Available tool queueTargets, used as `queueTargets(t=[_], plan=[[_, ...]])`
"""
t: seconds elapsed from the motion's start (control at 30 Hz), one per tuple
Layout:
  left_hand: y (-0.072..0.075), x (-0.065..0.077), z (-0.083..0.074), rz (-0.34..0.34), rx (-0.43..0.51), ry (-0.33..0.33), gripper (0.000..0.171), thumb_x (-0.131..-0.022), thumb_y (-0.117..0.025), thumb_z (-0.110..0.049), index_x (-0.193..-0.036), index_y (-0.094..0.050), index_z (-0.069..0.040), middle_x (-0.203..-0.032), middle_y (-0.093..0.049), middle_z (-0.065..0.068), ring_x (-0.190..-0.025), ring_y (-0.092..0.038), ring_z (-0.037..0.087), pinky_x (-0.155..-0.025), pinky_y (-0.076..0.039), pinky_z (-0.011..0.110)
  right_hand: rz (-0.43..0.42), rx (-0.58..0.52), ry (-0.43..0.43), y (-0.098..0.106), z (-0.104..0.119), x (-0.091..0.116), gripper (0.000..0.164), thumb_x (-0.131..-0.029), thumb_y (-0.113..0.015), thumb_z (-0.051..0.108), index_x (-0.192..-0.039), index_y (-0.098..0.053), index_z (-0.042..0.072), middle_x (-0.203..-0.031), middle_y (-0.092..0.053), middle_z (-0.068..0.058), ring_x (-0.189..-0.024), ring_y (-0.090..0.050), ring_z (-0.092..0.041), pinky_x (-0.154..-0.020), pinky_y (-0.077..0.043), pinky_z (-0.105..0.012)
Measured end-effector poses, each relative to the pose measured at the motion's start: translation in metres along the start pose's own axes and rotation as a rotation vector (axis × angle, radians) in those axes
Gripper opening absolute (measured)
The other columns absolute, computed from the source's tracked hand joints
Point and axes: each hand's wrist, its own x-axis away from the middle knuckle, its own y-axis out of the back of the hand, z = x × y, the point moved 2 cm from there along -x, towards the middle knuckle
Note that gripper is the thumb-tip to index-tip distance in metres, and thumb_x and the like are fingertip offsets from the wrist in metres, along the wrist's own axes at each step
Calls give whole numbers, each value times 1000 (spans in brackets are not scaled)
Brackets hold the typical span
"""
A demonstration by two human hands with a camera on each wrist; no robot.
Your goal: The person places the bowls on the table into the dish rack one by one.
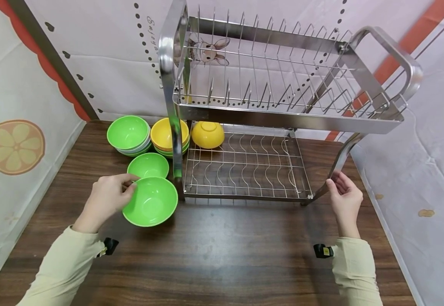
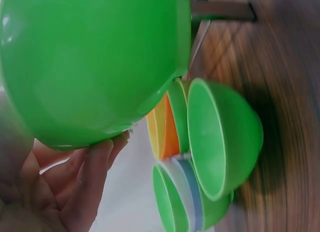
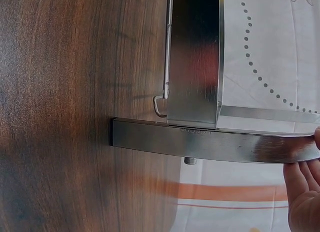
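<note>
My left hand (image 1: 107, 197) pinches the rim of a green bowl (image 1: 151, 202) between thumb and fingers. In the left wrist view that bowl's outside (image 2: 95, 61) fills the upper left, above the wooden table. Behind it another green bowl (image 1: 149, 165) sits on the table, in front of two stacks. At the right, my right hand (image 1: 346, 199) holds the metal front leg (image 1: 340, 159) of a two-tier dish rack, with thumb and fingers around it. The right wrist view shows those fingers (image 3: 297, 184) at the edge of the leg (image 3: 225, 142).
A stack topped by a green bowl (image 1: 128, 132) and one topped by a yellow bowl (image 1: 164, 131) stand left of the rack. An upturned yellow bowl (image 1: 208, 135) lies on the lower wire shelf (image 1: 244, 165). The upper shelf (image 1: 290, 114) overhangs it. Printed cloth walls surround the table.
</note>
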Motion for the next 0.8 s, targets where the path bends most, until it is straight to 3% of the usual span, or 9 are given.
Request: queueTargets(t=[0.4,0.8], plan=[[-20,3,-37,82,68,-96,15,-78,-57,-2,-87,-69,-6,-67,-65,-1,-58,-57,10,-50,-43,33,5,-21,4,0,-1,0,33,-80,-64,-1,-111,-58,-11,-76,-52,37,-74,-52,18,-69,-42,-3],[-43,-11,-66,132,141,-230,13,-74,-55,3,-81,-62,-6,-64,-59,-3,-56,-51,6,-49,-40,23,4,-23,6,-1,-1,0,33,-80,-64,-1,-111,-58,-12,-77,-52,36,-74,-52,18,-69,-42,-3]])
